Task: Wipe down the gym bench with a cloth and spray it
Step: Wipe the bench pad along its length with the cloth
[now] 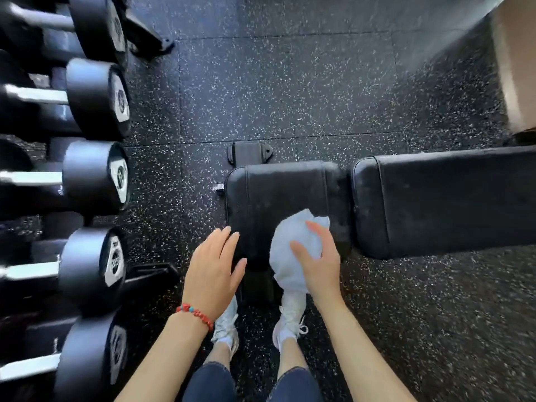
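Note:
The black padded gym bench lies across the middle of the view, with its seat pad (pixel 278 192) nearest me and the long back pad (pixel 452 198) running to the right. A white cloth (pixel 293 245) rests on the near right part of the seat pad and hangs over its edge. My right hand (pixel 319 256) grips the cloth and presses it on the pad. My left hand (pixel 214 271) hovers at the seat pad's near left corner, fingers apart, holding nothing. No spray bottle is in view.
A rack of black dumbbells (pixel 95 181) with chrome handles fills the left side, close to the bench. The floor (pixel 290 91) is black speckled rubber. A tan box or wall corner (pixel 516 62) stands at the upper right. My white shoes (pixel 290 320) stand below the bench.

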A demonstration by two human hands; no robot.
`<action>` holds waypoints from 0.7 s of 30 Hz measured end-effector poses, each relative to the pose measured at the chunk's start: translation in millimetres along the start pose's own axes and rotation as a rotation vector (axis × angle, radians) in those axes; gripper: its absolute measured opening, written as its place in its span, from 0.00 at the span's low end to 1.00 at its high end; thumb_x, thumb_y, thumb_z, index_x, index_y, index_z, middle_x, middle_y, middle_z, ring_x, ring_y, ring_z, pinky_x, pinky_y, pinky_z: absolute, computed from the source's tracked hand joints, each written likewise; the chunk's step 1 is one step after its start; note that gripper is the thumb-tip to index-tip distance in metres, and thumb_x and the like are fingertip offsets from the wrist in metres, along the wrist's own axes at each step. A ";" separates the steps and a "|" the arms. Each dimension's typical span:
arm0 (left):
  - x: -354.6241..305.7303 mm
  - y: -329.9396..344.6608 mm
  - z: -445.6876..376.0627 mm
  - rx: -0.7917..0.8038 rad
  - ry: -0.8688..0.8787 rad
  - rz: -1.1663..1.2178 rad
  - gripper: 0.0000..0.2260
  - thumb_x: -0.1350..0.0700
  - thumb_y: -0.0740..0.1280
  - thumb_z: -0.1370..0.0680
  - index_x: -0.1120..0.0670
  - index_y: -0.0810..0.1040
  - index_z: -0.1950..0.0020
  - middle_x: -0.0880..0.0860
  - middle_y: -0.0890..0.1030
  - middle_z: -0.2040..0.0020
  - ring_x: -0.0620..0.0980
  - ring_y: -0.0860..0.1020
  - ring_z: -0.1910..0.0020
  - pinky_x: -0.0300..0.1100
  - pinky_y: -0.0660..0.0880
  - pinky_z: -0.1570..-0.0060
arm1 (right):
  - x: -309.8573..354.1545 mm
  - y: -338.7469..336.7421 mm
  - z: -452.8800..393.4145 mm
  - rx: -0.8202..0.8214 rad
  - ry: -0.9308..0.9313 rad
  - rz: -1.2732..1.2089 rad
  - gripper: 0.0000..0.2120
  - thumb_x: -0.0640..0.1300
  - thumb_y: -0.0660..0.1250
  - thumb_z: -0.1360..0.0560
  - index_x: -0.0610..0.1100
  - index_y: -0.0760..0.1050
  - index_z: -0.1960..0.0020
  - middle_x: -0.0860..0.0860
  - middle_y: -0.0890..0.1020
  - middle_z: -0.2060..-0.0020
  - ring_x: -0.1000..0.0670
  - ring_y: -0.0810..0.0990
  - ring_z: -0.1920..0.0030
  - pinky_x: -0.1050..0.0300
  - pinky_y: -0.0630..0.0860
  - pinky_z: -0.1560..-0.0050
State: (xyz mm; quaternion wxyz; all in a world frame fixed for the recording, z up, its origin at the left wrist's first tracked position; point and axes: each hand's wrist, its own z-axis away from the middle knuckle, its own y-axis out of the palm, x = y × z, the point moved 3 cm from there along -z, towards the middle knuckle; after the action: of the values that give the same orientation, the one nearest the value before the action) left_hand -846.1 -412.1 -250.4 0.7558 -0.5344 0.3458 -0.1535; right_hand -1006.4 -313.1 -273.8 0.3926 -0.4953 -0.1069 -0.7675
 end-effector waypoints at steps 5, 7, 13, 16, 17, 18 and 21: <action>6.6 56.6 -34.1 -0.026 0.008 0.000 0.21 0.61 0.73 0.30 0.67 0.75 0.39 0.66 0.76 0.39 0.66 0.75 0.40 0.60 0.71 0.43 | -37.3 16.8 -45.2 0.084 -0.019 0.110 0.18 0.41 0.69 0.29 0.63 0.71 0.48 0.64 0.74 0.49 0.72 0.71 0.51 0.80 0.64 0.56; 9.9 73.3 -43.0 -0.028 0.000 0.007 0.23 0.62 0.73 0.30 0.67 0.73 0.37 0.66 0.74 0.37 0.66 0.73 0.38 0.59 0.70 0.41 | -53.7 18.6 -56.0 0.087 -0.061 0.296 0.17 0.44 0.66 0.26 0.60 0.70 0.41 0.59 0.75 0.49 0.63 0.74 0.52 0.73 0.67 0.54; 21.8 109.2 -50.6 0.002 -0.020 -0.025 0.24 0.59 0.69 0.27 0.66 0.70 0.34 0.65 0.69 0.32 0.65 0.68 0.33 0.61 0.69 0.39 | -84.2 14.2 -55.7 -0.245 -0.384 1.134 0.14 0.42 0.57 0.20 0.39 0.75 0.39 0.45 0.80 0.59 0.48 0.72 0.72 0.59 0.72 0.77; 25.9 119.8 -51.1 0.016 -0.022 -0.031 0.24 0.58 0.68 0.27 0.65 0.69 0.33 0.65 0.68 0.31 0.65 0.66 0.32 0.62 0.68 0.38 | -89.4 16.6 -56.4 -0.341 -0.445 1.147 0.18 0.48 0.58 0.23 0.38 0.75 0.39 0.43 0.76 0.63 0.49 0.71 0.74 0.59 0.72 0.77; 26.7 121.7 -50.8 0.013 -0.021 -0.029 0.23 0.57 0.67 0.25 0.65 0.69 0.33 0.65 0.68 0.31 0.65 0.66 0.32 0.62 0.68 0.38 | -89.0 17.7 -56.8 -0.361 -0.459 1.145 0.19 0.49 0.60 0.24 0.37 0.75 0.39 0.42 0.74 0.65 0.49 0.70 0.75 0.59 0.71 0.79; 27.6 122.7 -50.4 0.009 -0.019 -0.023 0.22 0.56 0.64 0.24 0.65 0.68 0.32 0.65 0.67 0.31 0.65 0.66 0.32 0.62 0.68 0.38 | -87.7 19.3 -57.5 -0.375 -0.472 1.159 0.20 0.50 0.60 0.24 0.37 0.75 0.40 0.42 0.74 0.65 0.49 0.70 0.76 0.59 0.71 0.80; 30.3 123.4 -50.9 0.001 -0.012 -0.010 0.23 0.52 0.57 0.23 0.64 0.68 0.32 0.64 0.67 0.30 0.63 0.65 0.31 0.61 0.67 0.36 | -78.7 24.0 -71.9 -0.392 -0.536 1.186 0.20 0.51 0.63 0.26 0.36 0.76 0.42 0.42 0.75 0.66 0.49 0.71 0.77 0.60 0.69 0.80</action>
State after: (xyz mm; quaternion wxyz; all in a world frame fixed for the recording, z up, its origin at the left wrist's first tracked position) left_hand -876.4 -419.0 -383.7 0.7573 -0.5366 0.3387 -0.1543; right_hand -1022.3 -329.9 -380.6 0.6100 -0.7053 0.2301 -0.2782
